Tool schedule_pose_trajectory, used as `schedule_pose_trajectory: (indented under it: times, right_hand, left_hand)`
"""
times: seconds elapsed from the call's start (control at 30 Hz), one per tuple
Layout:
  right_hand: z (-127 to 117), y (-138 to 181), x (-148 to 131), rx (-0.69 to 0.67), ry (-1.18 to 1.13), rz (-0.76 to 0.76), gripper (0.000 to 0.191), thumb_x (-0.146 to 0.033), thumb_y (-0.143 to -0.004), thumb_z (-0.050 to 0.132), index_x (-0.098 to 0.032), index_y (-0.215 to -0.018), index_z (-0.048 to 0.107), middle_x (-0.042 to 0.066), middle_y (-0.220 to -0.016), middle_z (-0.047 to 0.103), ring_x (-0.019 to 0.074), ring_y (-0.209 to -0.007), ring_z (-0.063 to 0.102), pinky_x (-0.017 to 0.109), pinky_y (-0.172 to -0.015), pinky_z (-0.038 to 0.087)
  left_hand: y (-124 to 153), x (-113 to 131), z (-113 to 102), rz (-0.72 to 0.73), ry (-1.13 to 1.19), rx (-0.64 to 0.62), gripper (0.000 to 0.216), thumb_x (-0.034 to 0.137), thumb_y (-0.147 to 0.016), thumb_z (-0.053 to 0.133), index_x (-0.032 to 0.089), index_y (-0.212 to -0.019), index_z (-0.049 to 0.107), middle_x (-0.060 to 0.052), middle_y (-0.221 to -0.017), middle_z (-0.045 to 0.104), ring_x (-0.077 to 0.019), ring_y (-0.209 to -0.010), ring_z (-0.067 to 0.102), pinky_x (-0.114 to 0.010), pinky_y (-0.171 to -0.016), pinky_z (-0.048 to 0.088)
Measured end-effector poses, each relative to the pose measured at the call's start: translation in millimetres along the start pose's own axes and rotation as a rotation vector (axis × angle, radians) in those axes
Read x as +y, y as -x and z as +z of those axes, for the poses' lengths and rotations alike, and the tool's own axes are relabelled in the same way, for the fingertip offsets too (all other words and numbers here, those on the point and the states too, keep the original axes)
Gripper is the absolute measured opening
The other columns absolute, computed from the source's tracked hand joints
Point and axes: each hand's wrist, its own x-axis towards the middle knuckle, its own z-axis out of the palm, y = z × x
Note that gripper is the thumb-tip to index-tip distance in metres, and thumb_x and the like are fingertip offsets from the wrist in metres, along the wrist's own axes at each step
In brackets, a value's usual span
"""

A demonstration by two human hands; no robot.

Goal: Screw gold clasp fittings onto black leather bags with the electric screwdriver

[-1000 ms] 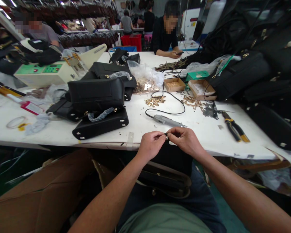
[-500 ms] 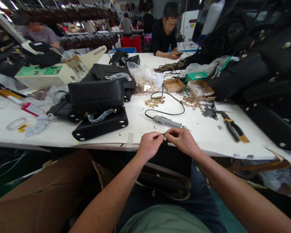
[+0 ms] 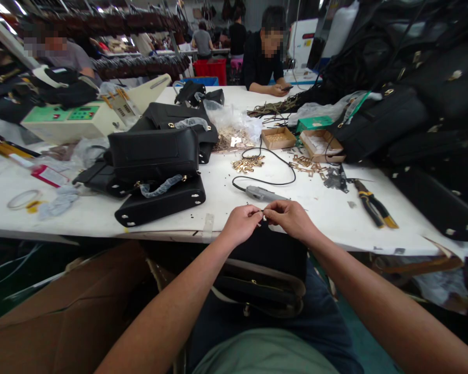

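the near edge of the white table (image 3: 323, 208) runs across just beyond our lap, with a strip of tape (image 3: 208, 226) at that edge left of our hands. a stretch of white surface shows between the piled black bags (image 3: 154, 156) on the left and the pliers (image 3: 374, 205) on the right. in that stretch a grey electric tool (image 3: 259, 194) lies just beyond our fingers, partly hidden by them. behind it sit gold-coloured pieces (image 3: 248, 164) in a loose heap, near the looping black cord. more bags crowd the table's right end, and a brown cardboard sheet (image 3: 62, 311) slants below the edge at our left.

our left hand (image 3: 242, 222) and right hand (image 3: 290, 217) meet at the fingertips, each in a narrow pinch, with a small dark piece (image 3: 262, 211) between them. it is too small for us to tell what it is.

the open black bag (image 3: 273, 254) lies on our lap, below our hands and nearer our body, its opening facing us. we cannot tell whether the small dark piece joins it.
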Motion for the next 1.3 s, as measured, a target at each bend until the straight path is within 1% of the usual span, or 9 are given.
schedule_pose_trajectory:
  times: [0.23, 0.4, 0.53, 0.67, 0.77, 0.87, 0.93, 1.1, 1.3]
  right_hand:
    - [3, -8, 9, -0.049, -0.288, 0.174, 0.026, -0.039, -0.076, 0.076, -0.014, -0.081, 0.070, 0.003, -0.063, 0.068, 0.0134, -0.055, 0.063, 0.023, -0.054, 0.052]
    - [11, -5, 9, -0.090, -0.367, 0.298, 0.020, -0.033, -0.076, 0.078, -0.014, -0.078, 0.070, 0.003, -0.062, 0.068, 0.0122, -0.054, 0.063, 0.020, -0.053, 0.054]
    - [19, -11, 10, -0.093, -0.321, 0.350, 0.015, -0.027, -0.080, 0.075, -0.014, -0.077, 0.069, 0.003, -0.061, 0.068, 0.0112, -0.054, 0.063, 0.018, -0.051, 0.054]
    - [22, -19, 15, -0.031, -0.271, 0.381, 0.014, -0.024, -0.085, 0.072, -0.015, -0.076, 0.066, 0.002, -0.058, 0.067, 0.0108, -0.048, 0.061, 0.018, -0.047, 0.052]
    - [24, -22, 19, -0.028, -0.233, 0.379, 0.012, -0.023, -0.087, 0.070, -0.015, -0.078, 0.067, 0.002, -0.058, 0.067, 0.0110, -0.045, 0.061, 0.019, -0.046, 0.052]
    - [26, -24, 22, -0.026, -0.171, 0.370, 0.012, -0.022, -0.087, 0.069, -0.014, -0.079, 0.068, 0.003, -0.058, 0.067, 0.0113, -0.043, 0.060, 0.019, -0.044, 0.050]
    - [27, -25, 25, -0.029, -0.130, 0.361, 0.012, -0.024, -0.086, 0.072, -0.014, -0.080, 0.069, 0.003, -0.058, 0.068, 0.0119, -0.043, 0.061, 0.019, -0.043, 0.049]
    - [28, -28, 29, -0.042, -0.052, 0.340, 0.011, -0.025, -0.084, 0.073, -0.014, -0.081, 0.070, 0.005, -0.060, 0.070, 0.0137, -0.045, 0.063, 0.020, -0.043, 0.049]
    - [25, -30, 17, -0.051, 0.092, 0.311, 0.008, -0.023, -0.082, 0.072, -0.016, -0.080, 0.073, 0.003, -0.059, 0.069, 0.0146, -0.048, 0.062, 0.022, -0.046, 0.045]
  left_hand:
    - [4, 6, -10, -0.068, 0.068, -0.196, 0.029, 0.024, -0.075, 0.070, 0.015, -0.102, 0.073, 0.000, -0.071, 0.070, -0.0106, -0.059, 0.055, -0.022, -0.059, 0.038]
    - [9, 3, -13, -0.183, 0.019, -0.183, 0.027, 0.023, -0.073, 0.070, 0.014, -0.097, 0.076, 0.001, -0.065, 0.068, -0.0114, -0.056, 0.057, -0.023, -0.057, 0.040]
    - [3, -2, -14, -0.180, -0.101, -0.128, 0.027, 0.020, -0.071, 0.074, 0.015, -0.097, 0.077, 0.000, -0.064, 0.069, -0.0139, -0.056, 0.059, -0.024, -0.055, 0.040]
    - [7, -5, -7, -0.093, -0.256, 0.020, 0.031, 0.016, -0.078, 0.072, 0.019, -0.109, 0.072, -0.004, -0.090, 0.074, -0.0175, -0.077, 0.065, -0.029, -0.070, 0.047]
    - [24, -9, -4, 0.128, -0.563, 0.123, 0.018, 0.021, -0.086, 0.071, 0.022, -0.104, 0.070, -0.006, -0.105, 0.072, -0.0229, -0.098, 0.062, -0.036, -0.085, 0.046]
    - [41, -17, -6, 0.406, -0.915, 0.106, 0.012, 0.025, -0.097, 0.060, 0.023, -0.101, 0.072, -0.005, -0.102, 0.073, -0.0243, -0.098, 0.060, -0.039, -0.083, 0.045]
    - [49, -23, -7, 0.488, -0.991, 0.086, 0.018, 0.023, -0.100, 0.054, 0.023, -0.105, 0.072, -0.005, -0.109, 0.074, -0.0235, -0.098, 0.060, -0.038, -0.079, 0.045]
    - [52, -32, -3, 0.533, -1.063, 0.086, 0.029, 0.020, -0.102, 0.046, 0.023, -0.124, 0.066, -0.005, -0.126, 0.071, -0.0234, -0.101, 0.060, -0.040, -0.079, 0.045]
    - [52, -26, -1, 0.505, -1.143, 0.008, 0.032, 0.019, -0.098, 0.050, 0.023, -0.127, 0.064, -0.007, -0.136, 0.066, -0.0268, -0.112, 0.058, -0.044, -0.080, 0.044]
